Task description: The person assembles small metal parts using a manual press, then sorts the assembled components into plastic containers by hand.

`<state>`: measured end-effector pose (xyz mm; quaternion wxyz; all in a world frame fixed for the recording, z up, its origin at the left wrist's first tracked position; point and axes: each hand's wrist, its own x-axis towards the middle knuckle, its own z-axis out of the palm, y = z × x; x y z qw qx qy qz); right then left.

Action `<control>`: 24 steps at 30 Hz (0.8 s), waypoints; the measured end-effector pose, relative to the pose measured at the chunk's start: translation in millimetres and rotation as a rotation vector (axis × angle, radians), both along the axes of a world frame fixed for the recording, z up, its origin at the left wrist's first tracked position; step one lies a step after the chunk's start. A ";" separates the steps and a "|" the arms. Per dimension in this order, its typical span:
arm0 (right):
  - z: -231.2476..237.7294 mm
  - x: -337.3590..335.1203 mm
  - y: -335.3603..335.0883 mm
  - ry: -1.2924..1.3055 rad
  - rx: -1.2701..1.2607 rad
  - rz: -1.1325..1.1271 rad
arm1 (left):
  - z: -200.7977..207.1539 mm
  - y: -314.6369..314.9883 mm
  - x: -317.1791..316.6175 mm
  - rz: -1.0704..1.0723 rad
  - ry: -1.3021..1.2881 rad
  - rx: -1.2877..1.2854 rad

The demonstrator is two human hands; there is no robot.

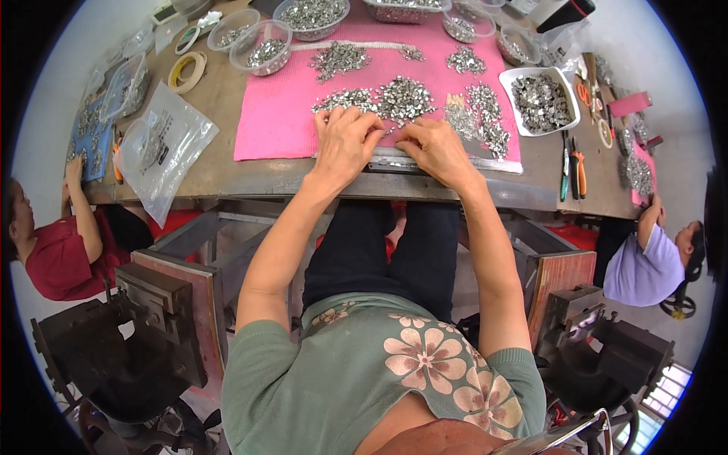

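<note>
My left hand (346, 141) is closed, thumb and forefinger pinched together just above the near edge of a pink mat (277, 125). Facing it, my right hand (437, 148) is pinched in the same way; whatever either holds is too small to make out. Below and between the fingertips runs a narrow metal bar (388, 164) along the table's front edge. Just beyond my hands lies a pile of small shiny metal pieces (406, 98). To the right of my right hand are flat silver pieces (460, 119) and another loose heap of metal bits (489, 121).
A white tray (574, 114) of metal parts stands right of the mat, with orange-handled pliers (578, 173) nearby. Clear tubs (260, 49) line the back. At left are a plastic bag (176, 144) and tape roll (187, 73). Co-workers (64, 254) sit at both sides, near machines.
</note>
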<state>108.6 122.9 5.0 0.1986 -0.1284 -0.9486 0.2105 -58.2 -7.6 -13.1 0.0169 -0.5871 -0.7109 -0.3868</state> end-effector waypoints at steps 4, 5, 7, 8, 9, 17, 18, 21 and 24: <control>-0.6 1.0 -2.8 0.034 -0.085 -0.020 | -2.9 -5.2 -12.0 0.038 0.102 -0.066; -0.2 0.9 -4.5 0.060 -0.118 -0.017 | -0.9 -6.1 -11.9 0.049 0.098 -0.057; -2.7 -0.1 -2.1 0.042 -0.099 -0.012 | 2.8 -5.6 -10.6 0.059 0.096 -0.049; -3.2 -0.5 -1.2 0.024 -0.078 -0.006 | 4.5 -3.5 -8.1 -0.005 0.087 -0.033; -2.9 -0.1 -1.0 0.024 -0.078 -0.007 | 5.3 -2.0 -6.4 -0.069 0.079 -0.018; -4.0 -1.0 -0.8 0.060 -0.095 -0.006 | -6.8 7.3 -11.0 -0.097 0.197 -0.015; -3.9 -0.7 -0.6 0.060 -0.096 -0.007 | -8.5 7.0 -12.4 -0.115 0.177 0.004; -4.2 1.1 0.2 0.065 -0.081 0.012 | -5.2 3.4 -13.5 -0.085 0.184 0.010; -2.6 3.0 2.9 0.030 -0.066 0.005 | -3.7 -0.8 -17.0 -0.082 0.211 -0.020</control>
